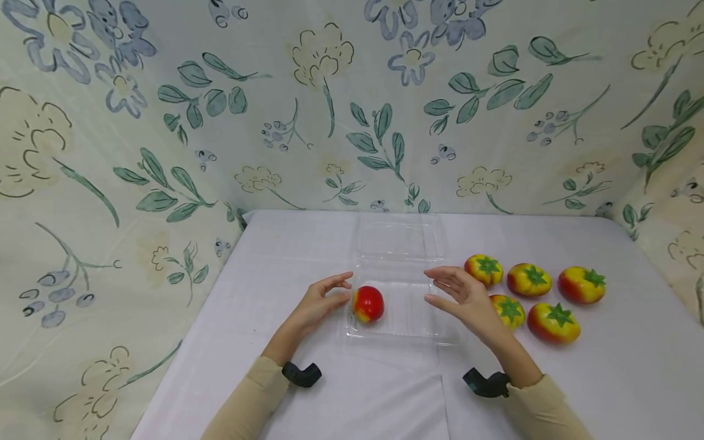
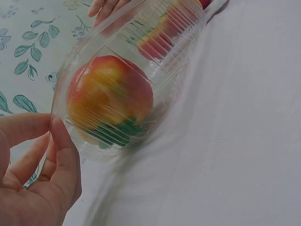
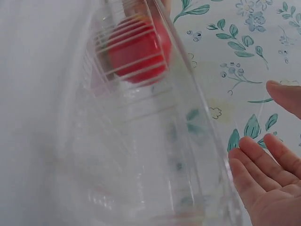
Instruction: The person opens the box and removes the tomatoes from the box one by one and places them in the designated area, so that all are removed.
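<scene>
A hinged clear plastic clamshell box [image 1: 407, 308] lies with its lid [image 1: 398, 235] folded back, away from the person. One red-and-yellow imitation fruit [image 1: 368, 304] sits in the left part of its base; the left wrist view shows green leaves under this fruit [image 2: 110, 99]. At the box's left side, the left hand [image 1: 320, 302] pinches the rim between thumb and fingers. The right hand [image 1: 466, 299] hovers by the box's right side, thumb and fingers spread apart. In the right wrist view this right hand [image 3: 270, 179] holds nothing and stands apart from the rim.
Several similar fruits with green leafy tops, among them one [image 1: 554, 322] nearest the front, lie right of the box, partly behind the right hand. A white cloth [image 1: 286, 244] covers the table. Flowered fabric [image 1: 308, 122] hangs behind and at the sides.
</scene>
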Action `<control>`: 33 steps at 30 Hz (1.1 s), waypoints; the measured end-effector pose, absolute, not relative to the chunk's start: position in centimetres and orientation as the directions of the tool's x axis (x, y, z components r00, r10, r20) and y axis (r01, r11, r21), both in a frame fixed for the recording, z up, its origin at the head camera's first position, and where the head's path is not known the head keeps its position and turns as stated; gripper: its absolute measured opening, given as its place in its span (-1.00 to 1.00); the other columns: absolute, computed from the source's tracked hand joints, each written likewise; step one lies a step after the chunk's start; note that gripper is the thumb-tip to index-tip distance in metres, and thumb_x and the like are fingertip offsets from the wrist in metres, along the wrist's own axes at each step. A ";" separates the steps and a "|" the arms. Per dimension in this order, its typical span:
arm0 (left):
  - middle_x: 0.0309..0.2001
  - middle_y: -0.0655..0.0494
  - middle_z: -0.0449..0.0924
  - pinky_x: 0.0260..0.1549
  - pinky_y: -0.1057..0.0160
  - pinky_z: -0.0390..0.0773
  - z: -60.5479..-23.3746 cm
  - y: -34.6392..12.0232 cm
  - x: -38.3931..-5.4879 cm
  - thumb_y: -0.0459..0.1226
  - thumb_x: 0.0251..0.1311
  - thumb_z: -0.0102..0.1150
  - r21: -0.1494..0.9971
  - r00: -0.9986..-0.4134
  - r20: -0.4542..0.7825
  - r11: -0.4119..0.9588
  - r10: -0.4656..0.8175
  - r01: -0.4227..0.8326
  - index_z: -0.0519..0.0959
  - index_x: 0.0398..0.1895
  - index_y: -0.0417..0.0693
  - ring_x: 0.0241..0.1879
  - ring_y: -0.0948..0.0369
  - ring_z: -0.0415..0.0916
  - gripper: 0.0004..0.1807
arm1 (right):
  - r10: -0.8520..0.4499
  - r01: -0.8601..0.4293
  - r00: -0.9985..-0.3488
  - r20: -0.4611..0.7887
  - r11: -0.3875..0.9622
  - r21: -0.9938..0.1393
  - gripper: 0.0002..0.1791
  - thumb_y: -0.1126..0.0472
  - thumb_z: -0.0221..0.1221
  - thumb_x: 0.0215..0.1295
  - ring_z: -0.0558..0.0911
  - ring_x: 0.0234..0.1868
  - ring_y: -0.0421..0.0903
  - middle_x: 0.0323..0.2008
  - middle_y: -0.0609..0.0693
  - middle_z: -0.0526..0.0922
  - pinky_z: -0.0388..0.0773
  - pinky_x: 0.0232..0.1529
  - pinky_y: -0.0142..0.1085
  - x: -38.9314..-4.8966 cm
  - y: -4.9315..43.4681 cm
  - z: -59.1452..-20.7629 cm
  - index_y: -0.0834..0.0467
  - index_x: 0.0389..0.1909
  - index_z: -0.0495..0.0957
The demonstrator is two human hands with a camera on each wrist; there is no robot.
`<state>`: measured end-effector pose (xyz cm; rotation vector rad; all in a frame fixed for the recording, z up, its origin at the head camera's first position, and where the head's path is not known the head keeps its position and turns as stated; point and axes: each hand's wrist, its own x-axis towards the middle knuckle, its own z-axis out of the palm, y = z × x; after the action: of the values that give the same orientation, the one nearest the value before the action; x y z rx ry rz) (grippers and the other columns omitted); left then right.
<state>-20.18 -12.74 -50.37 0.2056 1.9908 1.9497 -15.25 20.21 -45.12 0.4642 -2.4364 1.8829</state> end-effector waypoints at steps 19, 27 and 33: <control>0.06 -0.05 0.50 -0.02 0.35 0.58 -50.4 -12.6 -20.4 -0.32 0.31 0.26 0.989 -0.931 -0.145 0.046 0.335 -0.138 0.46 0.37 -0.06 0.03 0.10 0.44 -0.46 | -0.315 -0.285 -0.928 0.201 0.251 -0.925 -0.40 0.21 0.45 0.15 0.46 0.29 0.18 0.20 0.16 0.54 0.38 0.27 -0.01 -16.1 15.6 -46.4 0.20 0.20 0.48; 0.05 -0.04 0.50 0.02 0.33 0.57 -50.4 -12.5 -20.4 -0.33 0.31 0.25 0.989 -0.932 -0.145 0.042 0.333 -0.138 0.46 0.37 -0.08 0.07 0.08 0.43 -0.46 | -0.330 -0.295 -0.923 0.197 0.277 -0.914 -0.36 0.21 0.47 0.11 0.45 0.28 0.24 0.20 0.24 0.53 0.37 0.26 0.08 -16.3 13.8 -47.1 0.22 0.21 0.47; 0.04 -0.05 0.50 0.00 0.35 0.57 -50.1 -12.4 -20.3 -0.31 0.32 0.25 0.991 -0.935 -0.135 0.045 0.328 -0.127 0.45 0.37 -0.11 0.08 0.07 0.43 -0.46 | -0.337 -0.285 -0.924 0.182 0.288 -0.914 -0.32 0.22 0.48 0.09 0.43 0.28 0.31 0.21 0.25 0.51 0.37 0.24 0.15 -16.5 12.8 -46.9 0.26 0.23 0.45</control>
<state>-20.29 -12.41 -50.09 0.2035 2.0040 1.9574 -16.45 12.79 -46.95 0.6184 -2.5574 1.7997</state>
